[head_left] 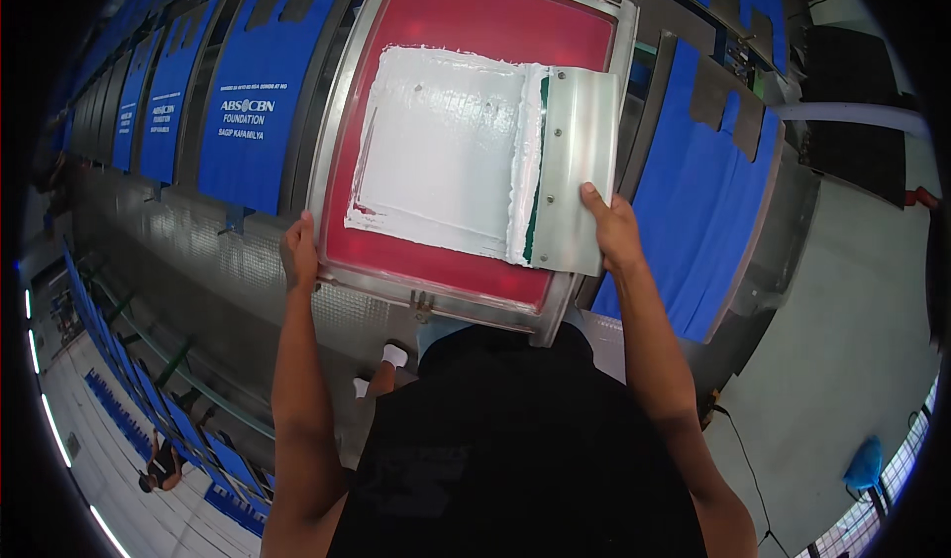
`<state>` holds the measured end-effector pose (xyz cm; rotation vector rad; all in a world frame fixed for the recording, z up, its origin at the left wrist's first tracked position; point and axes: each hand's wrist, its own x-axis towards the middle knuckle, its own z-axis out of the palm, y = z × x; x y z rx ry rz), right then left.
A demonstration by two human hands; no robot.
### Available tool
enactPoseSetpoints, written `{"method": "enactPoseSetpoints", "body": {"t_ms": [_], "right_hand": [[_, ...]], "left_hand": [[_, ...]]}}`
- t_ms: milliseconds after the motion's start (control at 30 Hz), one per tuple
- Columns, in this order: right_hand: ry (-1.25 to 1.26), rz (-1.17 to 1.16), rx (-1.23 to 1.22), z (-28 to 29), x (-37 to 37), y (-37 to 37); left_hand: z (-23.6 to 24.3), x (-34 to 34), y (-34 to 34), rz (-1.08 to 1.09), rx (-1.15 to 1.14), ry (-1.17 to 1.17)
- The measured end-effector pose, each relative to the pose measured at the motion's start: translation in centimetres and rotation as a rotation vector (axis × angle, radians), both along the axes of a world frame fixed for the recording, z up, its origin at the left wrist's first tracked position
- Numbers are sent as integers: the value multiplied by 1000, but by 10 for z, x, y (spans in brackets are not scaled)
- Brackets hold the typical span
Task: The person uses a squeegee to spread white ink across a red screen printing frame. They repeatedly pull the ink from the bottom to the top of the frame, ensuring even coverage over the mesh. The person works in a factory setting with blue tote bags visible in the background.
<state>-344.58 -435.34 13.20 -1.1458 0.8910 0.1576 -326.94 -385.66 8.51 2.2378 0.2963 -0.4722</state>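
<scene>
In front of my body is a screen printing frame (332,152) with a metal rim and red mesh (426,251). White ink (446,152) covers a large block of the mesh, with a thick ridge along its right side. A wide squeegee (580,132) with a metal holder and green blade rests at the ink's right edge. My left hand (300,251) is closed on the frame's left rim near its lower corner. My right hand (616,229) grips the squeegee's near end, thumb on top; its other fingers are mostly hidden underneath.
Printed blue fabric pieces (253,92) lie on boards in a row at left. Another blue piece (684,181) lies on a board at right. A white arm-like bar (852,115) juts in at right. Another person (163,467) is far off at lower left.
</scene>
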Motion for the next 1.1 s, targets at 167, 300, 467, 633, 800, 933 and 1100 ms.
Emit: {"method": "enactPoseSetpoints", "body": {"t_ms": [167,300,467,633,800,933,1100], "right_hand": [[-3,-123,-88,16,-56,-28],[19,-283,-235,45,-135,-69],[8,-485,-316,72,-231,-133],[166,-532,-449,43,-285,-193],[72,-531,-365,38,-266,-213],[57,-463,-290,29,-278,-237],[27,-434,-222,18,-283,-247]], "left_hand": [[32,-78,-50,34,-54,-207],[27,-121,-118,-92,-59,-166],[36,-166,-222,-285,-233,-51],[41,-200,-279,-275,-247,148],[26,-229,-295,-261,-254,-1],[28,-251,-308,-232,-172,-9],[32,-261,-320,-212,-143,12]]}}
